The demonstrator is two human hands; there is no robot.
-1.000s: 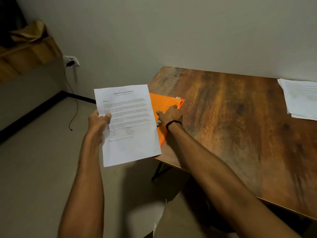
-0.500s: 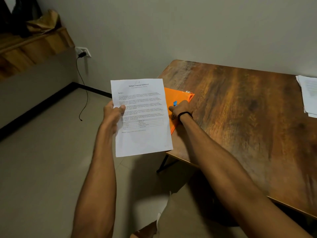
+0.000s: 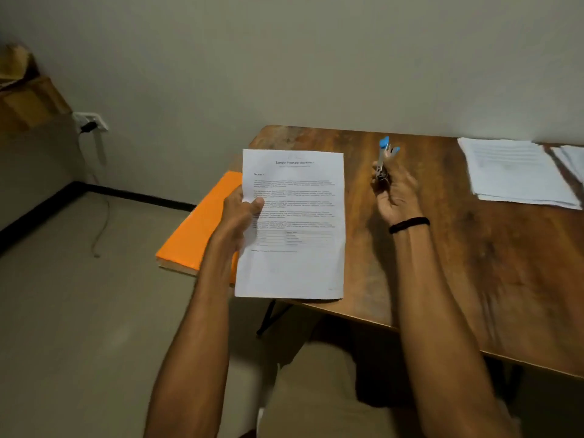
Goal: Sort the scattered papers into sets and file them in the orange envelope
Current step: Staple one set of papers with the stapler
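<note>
My left hand point(image 3: 241, 214) grips a printed white sheet point(image 3: 294, 222) by its left edge, held upright over the table's near left corner. Behind that sheet and my forearm lies the orange envelope point(image 3: 202, 222) on the left end of the wooden table point(image 3: 474, 263), partly hidden. My right hand point(image 3: 393, 194) is raised above the table and pinches a small metal stapler with blue tips point(image 3: 384, 158), pointing up. A stack of white papers point(image 3: 512, 170) lies at the far right of the table; another sheet point(image 3: 573, 158) shows at the frame's edge.
A grey wall runs behind the table. A wall socket with a plug and hanging cable point(image 3: 90, 123) is at left, above a tiled floor. A wooden ledge with a brown bag point(image 3: 22, 90) sits far left. My lap is below the table edge.
My right hand has lifted off the orange envelope and risen to the right, now holding the blue-tipped stapler. The view has swung left to right; the sheet stays in my left hand.
</note>
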